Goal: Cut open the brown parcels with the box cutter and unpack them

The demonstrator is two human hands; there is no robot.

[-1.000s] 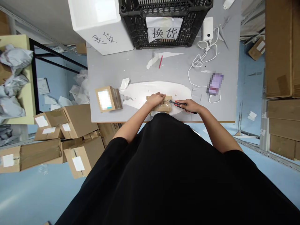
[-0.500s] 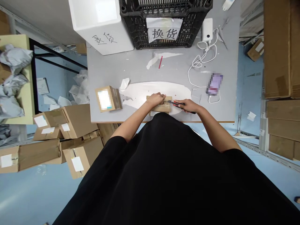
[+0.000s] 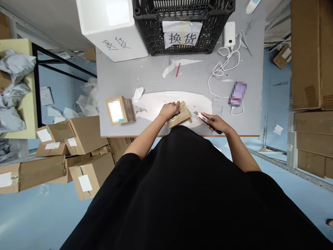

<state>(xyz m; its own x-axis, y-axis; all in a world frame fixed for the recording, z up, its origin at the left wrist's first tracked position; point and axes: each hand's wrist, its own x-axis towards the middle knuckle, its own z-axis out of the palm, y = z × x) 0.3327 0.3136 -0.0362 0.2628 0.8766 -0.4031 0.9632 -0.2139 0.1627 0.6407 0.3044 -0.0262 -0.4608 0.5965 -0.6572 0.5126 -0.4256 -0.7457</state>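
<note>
Looking down from my head, my left hand is clamped on the little brown box on the desk, maybe so it won't slip, and my right hand squeezes the cutter, blade apart from my left fingers, which seems safer

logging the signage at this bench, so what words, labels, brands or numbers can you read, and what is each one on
"换货" on the paper sign on the black crate
"退货", probably, handwritten on the white bin
Blurred out: the label on the small box
Too small to read: labels on the boxes at the left
</note>
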